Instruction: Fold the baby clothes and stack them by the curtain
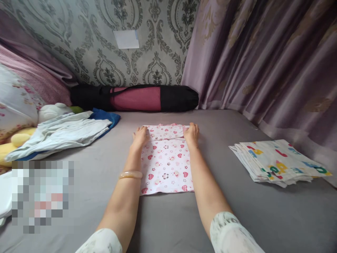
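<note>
A white cloth with pink hearts and flowers [165, 165] lies flat on the grey sheet in front of me, its far end folded over into a band. At the band's left corner is my left hand [141, 135], its fingers closed on the fabric edge. My right hand [192, 133] pinches the right corner of the same band, thumb on top. A pale bangle [130, 175] circles my left forearm.
Folded cloths with colourful letters [281, 160] are stacked at the right. White and blue clothing [68, 131] lies at the left beside a yellow plush toy [21, 138]. A black and pink roll bag [135, 99] rests along the wall. A blurred patch covers the lower left.
</note>
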`<state>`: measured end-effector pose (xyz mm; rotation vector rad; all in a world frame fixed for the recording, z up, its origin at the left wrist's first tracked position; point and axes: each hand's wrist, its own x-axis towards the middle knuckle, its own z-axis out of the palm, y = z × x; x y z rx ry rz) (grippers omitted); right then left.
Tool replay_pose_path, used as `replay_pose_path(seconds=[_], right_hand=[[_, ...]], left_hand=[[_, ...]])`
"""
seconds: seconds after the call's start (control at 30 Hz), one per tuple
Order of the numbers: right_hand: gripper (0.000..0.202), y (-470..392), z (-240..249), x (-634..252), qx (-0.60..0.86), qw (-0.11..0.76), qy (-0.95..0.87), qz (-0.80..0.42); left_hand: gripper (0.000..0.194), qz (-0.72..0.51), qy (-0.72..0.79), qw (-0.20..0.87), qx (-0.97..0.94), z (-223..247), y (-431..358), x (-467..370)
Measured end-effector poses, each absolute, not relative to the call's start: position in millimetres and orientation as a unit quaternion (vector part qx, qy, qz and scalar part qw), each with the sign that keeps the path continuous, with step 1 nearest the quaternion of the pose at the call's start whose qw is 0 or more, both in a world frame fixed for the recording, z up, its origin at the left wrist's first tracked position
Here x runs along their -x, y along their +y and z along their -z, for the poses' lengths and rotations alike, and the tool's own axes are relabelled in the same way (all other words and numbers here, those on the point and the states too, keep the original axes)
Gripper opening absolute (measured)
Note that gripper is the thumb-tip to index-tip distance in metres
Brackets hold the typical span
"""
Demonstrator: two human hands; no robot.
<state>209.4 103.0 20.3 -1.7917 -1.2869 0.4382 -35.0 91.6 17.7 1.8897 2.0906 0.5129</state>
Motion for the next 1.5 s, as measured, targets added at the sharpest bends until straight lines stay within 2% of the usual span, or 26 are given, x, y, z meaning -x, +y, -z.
replay_pose_path(seconds=[0.1,0.23,0.4,0.77,0.97,1.23,1.5], right_hand=[[0.041,98.9,-22.6,-188.1,0.701,0.328,-0.622,-0.117],[0.048,90.8,-16.9,-155.0,0.630,0.204,-0.741,-0.108],[0.053,81.3,-8.3,-135.2,0.603,0.130,-0.781,-0.102],[0.055,83.5,-6.0,-135.9,0.615,0.103,-0.774,-0.114],[0.058,86.3,-3.8,-145.8,0.664,0.131,-0.732,-0.078],[0.058,92.8,4.1,-148.6,0.680,0.105,-0.721,-0.080],[0.059,90.6,-1.9,-156.9,0.707,0.134,-0.690,-0.077]], left_hand=[[0.048,-0.198,0.699,0.098,-0.681,-18.5,91.5,16.7],[0.049,-0.182,0.657,0.075,-0.728,-15.3,89.3,-11.1],[0.052,-0.136,0.656,0.086,-0.737,-4.9,87.6,-19.9],[0.057,-0.129,0.674,0.098,-0.721,2.8,90.5,-12.3],[0.056,-0.153,0.691,0.041,-0.706,5.8,91.6,-5.0],[0.055,-0.142,0.702,0.073,-0.694,10.2,94.6,0.0],[0.055,-0.157,0.719,0.068,-0.673,1.0,89.3,3.3]])
